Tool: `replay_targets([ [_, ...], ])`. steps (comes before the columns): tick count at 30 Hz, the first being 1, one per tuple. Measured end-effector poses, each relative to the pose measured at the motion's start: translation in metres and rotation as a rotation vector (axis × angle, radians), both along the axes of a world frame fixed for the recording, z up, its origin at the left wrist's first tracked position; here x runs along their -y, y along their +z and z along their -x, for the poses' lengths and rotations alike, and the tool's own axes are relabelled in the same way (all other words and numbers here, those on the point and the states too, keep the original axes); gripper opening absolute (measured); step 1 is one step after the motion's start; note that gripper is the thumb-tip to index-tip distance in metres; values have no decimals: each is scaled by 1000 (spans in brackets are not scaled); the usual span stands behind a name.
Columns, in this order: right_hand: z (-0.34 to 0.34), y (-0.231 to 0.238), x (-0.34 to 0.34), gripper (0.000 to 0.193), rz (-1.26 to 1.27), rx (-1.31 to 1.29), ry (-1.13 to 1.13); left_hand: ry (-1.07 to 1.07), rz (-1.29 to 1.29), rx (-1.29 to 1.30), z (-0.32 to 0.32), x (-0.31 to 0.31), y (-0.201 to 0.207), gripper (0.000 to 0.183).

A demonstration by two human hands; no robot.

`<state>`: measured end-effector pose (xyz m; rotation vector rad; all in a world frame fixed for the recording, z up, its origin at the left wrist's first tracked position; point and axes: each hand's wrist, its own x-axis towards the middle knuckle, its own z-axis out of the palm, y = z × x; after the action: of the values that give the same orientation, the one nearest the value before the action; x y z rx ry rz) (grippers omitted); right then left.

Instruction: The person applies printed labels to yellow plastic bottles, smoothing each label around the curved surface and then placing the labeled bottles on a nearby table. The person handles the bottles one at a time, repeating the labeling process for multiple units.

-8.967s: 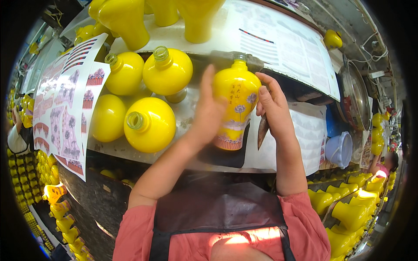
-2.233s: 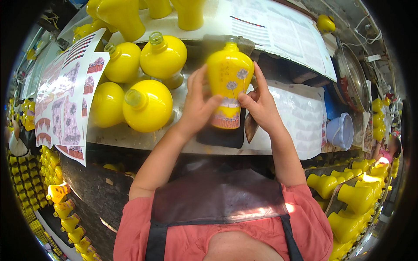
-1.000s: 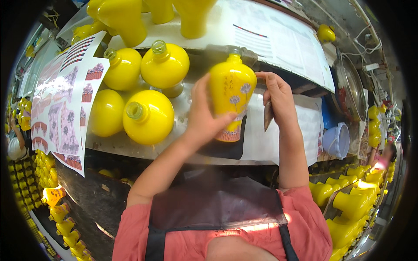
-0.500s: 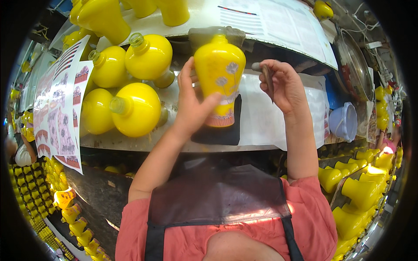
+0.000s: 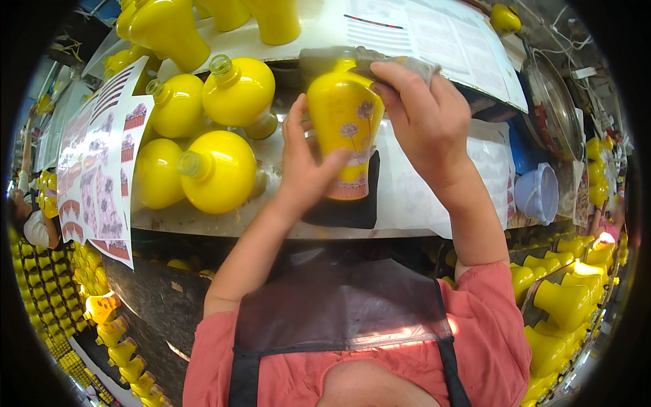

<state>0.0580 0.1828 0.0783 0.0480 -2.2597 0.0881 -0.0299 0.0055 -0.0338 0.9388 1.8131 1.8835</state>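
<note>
A glossy yellow bottle [image 5: 339, 112] with purple flower decals and a pinkish patterned band round its base lies tilted on the bench, its neck pointing away from me. My left hand [image 5: 303, 159] grips its left side, the thumb across the lower front. At the bottle's right shoulder is my right hand [image 5: 430, 119], fingers closed on a thin dark scraper [image 5: 388, 96], mostly hidden by them. Greyish cloth [image 5: 422, 68] shows just behind the right knuckles; whether the hand touches it is unclear. Under the bottle's base lies a black pad [image 5: 365, 203].
Several round yellow bottles [image 5: 220, 169] stand at left, beside printed decal sheets [image 5: 95, 183]. More printed sheets [image 5: 434, 41] cover the raised board at the back. A pale blue bucket [image 5: 537, 193] is at right. Rows of yellow bottles [image 5: 563, 298] fill the lower right.
My right hand has moved left and up from beside the bottle to its right shoulder, bringing the scraper along. The left hand keeps its hold on the bottle.
</note>
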Motion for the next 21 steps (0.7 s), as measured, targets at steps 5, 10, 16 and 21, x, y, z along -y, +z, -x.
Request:
replay_targets([
  [5,-23,-16,16,30,-125,121,320,0,-60,40,4,5,-3,78],
  [10,-54,-26,39,28,63,250,423,-51,-109,154,12,3,5,61],
  [16,-56,-13,27,21,899,331,83,63,-84,19,17,-25,23,68],
  [21,-31,-14,23,32,976,336,-117,95,-120,100,26,-44,31,52],
])
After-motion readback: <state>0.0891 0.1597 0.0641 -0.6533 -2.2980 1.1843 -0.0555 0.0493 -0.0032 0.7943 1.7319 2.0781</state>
